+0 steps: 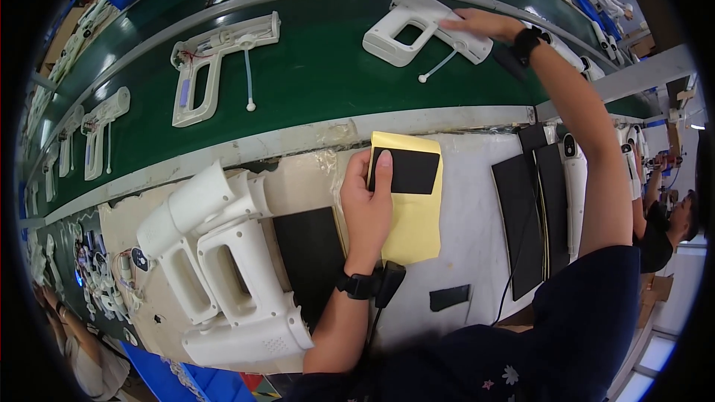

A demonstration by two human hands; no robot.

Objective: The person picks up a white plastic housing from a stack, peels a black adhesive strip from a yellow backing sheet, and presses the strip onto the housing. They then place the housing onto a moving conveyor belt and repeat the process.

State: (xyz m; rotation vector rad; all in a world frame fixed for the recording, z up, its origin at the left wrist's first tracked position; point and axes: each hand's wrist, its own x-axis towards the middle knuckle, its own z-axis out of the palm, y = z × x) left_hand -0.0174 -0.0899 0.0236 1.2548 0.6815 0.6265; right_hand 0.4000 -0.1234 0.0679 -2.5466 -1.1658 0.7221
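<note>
My left hand (365,212) is closed on a yellow backing sheet (414,227), held upright over the workbench. On the sheet's upper part sits a black rectangular foam pad (411,173), with my thumb pressed on its left edge. My right arm stretches far forward to the green conveyor belt. There my right hand (484,24) grips the top of a white gun-shaped housing (418,11), its fingertips partly hidden against the shell. From this housing hangs a thin tube (439,65) with a white ball end.
Another gun-shaped unit (197,78), with wires exposed, lies on the belt (313,67). White shells (223,268) pile up at the bench's left beside a black sheet (309,253). Black strips (519,223) lie at right; a small black scrap (449,298) is near me. Other people work at both sides.
</note>
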